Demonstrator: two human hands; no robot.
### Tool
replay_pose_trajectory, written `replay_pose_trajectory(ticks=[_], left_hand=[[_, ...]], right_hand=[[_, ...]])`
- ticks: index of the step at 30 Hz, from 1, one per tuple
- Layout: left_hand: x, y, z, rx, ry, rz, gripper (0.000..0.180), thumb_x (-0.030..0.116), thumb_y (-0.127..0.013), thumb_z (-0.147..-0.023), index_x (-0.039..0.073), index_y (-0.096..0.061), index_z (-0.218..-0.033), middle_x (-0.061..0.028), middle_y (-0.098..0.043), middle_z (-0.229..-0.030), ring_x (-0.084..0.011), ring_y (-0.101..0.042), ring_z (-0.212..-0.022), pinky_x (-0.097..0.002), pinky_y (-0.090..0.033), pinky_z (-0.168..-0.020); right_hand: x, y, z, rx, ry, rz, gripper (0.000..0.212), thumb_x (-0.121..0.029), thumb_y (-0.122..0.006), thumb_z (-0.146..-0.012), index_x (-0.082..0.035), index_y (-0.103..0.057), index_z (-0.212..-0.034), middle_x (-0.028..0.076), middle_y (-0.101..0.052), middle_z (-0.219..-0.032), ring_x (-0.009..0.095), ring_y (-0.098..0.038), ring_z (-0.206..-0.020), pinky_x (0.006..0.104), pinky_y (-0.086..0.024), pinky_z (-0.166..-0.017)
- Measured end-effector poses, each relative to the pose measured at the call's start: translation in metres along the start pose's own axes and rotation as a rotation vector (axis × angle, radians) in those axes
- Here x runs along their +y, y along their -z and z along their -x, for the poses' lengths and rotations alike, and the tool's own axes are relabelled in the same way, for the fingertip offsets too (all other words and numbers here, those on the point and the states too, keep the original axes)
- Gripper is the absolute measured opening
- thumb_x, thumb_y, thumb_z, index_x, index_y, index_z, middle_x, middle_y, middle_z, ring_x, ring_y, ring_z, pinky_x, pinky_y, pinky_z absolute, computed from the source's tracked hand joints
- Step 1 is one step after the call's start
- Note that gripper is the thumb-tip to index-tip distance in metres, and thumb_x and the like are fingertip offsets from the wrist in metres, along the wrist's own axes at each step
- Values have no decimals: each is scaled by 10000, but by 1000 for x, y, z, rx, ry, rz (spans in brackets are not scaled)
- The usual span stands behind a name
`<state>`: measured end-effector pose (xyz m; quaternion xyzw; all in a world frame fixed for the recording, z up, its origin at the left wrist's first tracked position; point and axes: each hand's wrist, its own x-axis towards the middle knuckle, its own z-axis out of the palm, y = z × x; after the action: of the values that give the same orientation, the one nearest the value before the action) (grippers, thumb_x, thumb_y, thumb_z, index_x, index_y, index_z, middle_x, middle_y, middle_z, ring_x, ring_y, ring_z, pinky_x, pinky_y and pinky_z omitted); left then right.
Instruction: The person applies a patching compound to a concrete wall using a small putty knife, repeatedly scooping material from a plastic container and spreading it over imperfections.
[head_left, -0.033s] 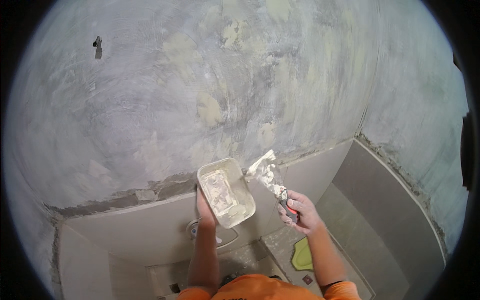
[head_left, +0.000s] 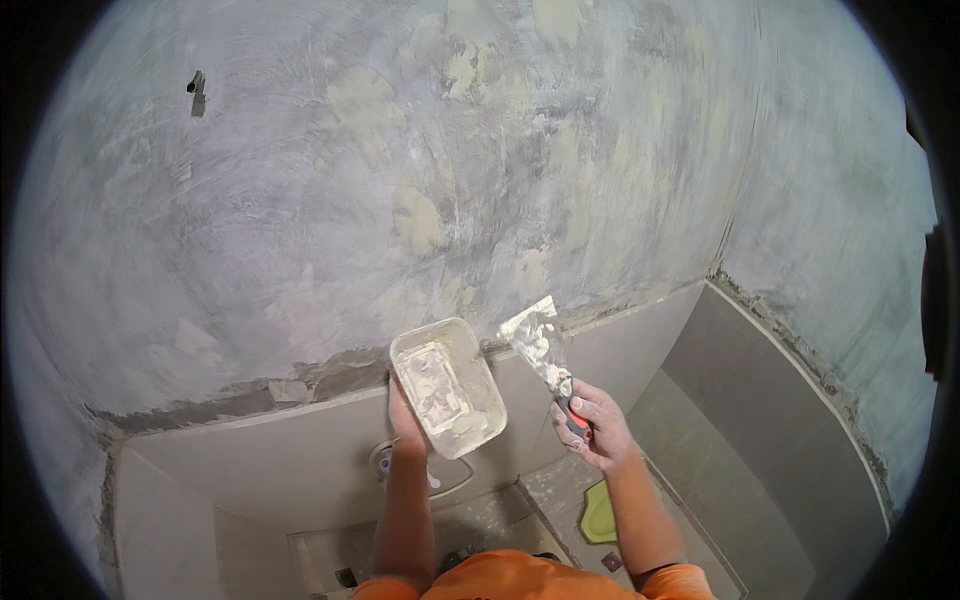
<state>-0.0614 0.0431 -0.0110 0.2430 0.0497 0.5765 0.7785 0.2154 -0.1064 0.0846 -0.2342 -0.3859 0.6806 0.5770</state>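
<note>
My left hand (head_left: 405, 415) is wrapped round the left side of an off-white plastic tub (head_left: 487, 385), and its fingers are partly hidden underneath. Pale putty (head_left: 440, 385) coats the tub's floor and walls. A putty knife (head_left: 540, 345) with a black and red handle is gripped in my right hand (head_left: 597, 430), just right of the tub. Its broad blade points up and to the left, with lumps of cream putty on it. Blade and tub rim look slightly apart. White smears mark my right fingers.
A patchy, skim-coated grey wall (head_left: 250, 230) rises ahead, with a small hole (head_left: 196, 92) at upper left. Grey tiles (head_left: 300, 450) line its lower part under a rough edge. Below are a round wall fixture (head_left: 381, 458), a yellow-green squat toilet (head_left: 598, 515) and a floor drain (head_left: 612, 562).
The tub has shifted slightly left in my left hand. The putty knife has moved a little, its blade slightly farther from the tub's rim.
</note>
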Motion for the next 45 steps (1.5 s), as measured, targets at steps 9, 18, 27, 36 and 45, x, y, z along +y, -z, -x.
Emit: replay_pose_trajectory(ticks=[9, 18, 27, 36, 45], left_hand=[[35, -23, 22, 37, -246, -151, 643, 565, -390, -1065, 63, -493, -1454, -122, -603, -1356, -296, -613, -1196, -449, -517, -1029], [55, -6, 34, 207, -457, -550, 421, 228, -598, -999, 19, -527, -1358, -123, -630, -1220, -223, -657, -1051, -368, -581, -884], [49, -2, 29, 214, -383, -503, 410, 251, -589, -995, 18, -548, -1330, -108, -636, -1202, -216, -654, -1037, -364, -575, -878], [28, -4, 20, 149, -287, -394, 421, 257, -581, -996, 20, -542, -1341, -110, -632, -1212, -215, -655, -1034, -374, -580, -874], [38, 23, 32, 333, -292, -372, 444, 393, -502, -1029, 49, -583, -1297, -105, -668, -1139, -259, -688, -963, -432, -609, -811]], right_hand=[[13, -9, -115, 578, 897, 1019, 490, -70, -542, -1012, -14, -498, -1497, 106, -575, -1007, 200, -541, -821, 318, -474, -675], [48, -12, -209, 702, 777, 1507, 529, -138, -566, -1018, -66, -447, -1529, 203, -638, -1015, 395, -638, -845, 467, -532, -684], [105, 40, -132, 520, 716, 1381, 530, -124, -559, -1023, -24, -436, -1529, 257, -660, -1168, 420, -660, -976, 450, -550, -814], [-43, -25, -189, 713, 1110, 1285, 611, -126, -508, -1043, 64, -260, -1568, 300, -629, -1204, 449, -637, -1006, 493, -506, -844], [112, 4, -194, 693, 586, 1312, 613, -199, -471, -1053, 37, -240, -1570, 338, -609, -1242, 520, -619, -1009, 566, -519, -816]])
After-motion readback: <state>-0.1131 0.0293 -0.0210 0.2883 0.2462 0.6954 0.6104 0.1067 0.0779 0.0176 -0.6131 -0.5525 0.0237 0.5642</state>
